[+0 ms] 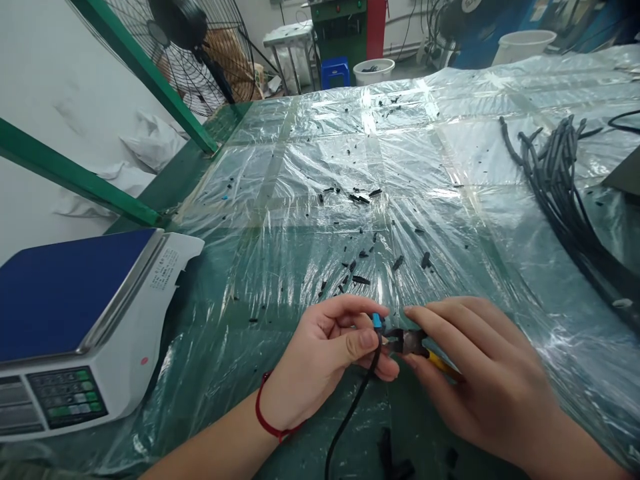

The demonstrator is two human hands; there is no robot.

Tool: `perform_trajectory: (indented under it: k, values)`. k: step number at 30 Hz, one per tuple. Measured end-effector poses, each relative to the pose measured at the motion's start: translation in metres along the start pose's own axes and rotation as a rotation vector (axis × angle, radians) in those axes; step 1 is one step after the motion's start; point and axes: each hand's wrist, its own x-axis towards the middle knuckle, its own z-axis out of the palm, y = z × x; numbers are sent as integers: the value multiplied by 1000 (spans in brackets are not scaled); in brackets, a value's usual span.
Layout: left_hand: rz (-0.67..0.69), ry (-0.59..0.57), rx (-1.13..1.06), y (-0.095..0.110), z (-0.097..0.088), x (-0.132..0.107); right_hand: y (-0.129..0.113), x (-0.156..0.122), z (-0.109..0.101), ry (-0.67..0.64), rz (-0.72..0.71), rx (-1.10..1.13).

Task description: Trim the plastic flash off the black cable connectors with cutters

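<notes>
Between the thumb and fingers of my left hand (340, 340) is the end of a thin black cable (356, 403), with a small blue tip (377, 321) pointing up. The rest of the cable hangs down toward the bottom edge. My right hand (480, 367) is closed around cutting pliers (414, 342) with yellow handles, mostly hidden under the fingers. The jaws of the pliers reach the cable end just below the blue tip; whether they bite into it I cannot tell.
Small black scraps (361, 280) lie scattered over the plastic-covered table (310, 247). At the left stands a scale (75, 293) with a blue platform. A bundle of black cables (565, 193) lies at the right. Behind are a fan (185, 53), a blue stool (335, 72) and a white bucket (374, 71).
</notes>
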Motion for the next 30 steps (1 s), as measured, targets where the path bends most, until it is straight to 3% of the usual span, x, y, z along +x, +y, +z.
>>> perform_trajectory:
  k: [30]
  values:
    - [44,70,64,-2,-5,2,1,0,3,-54,23,-2]
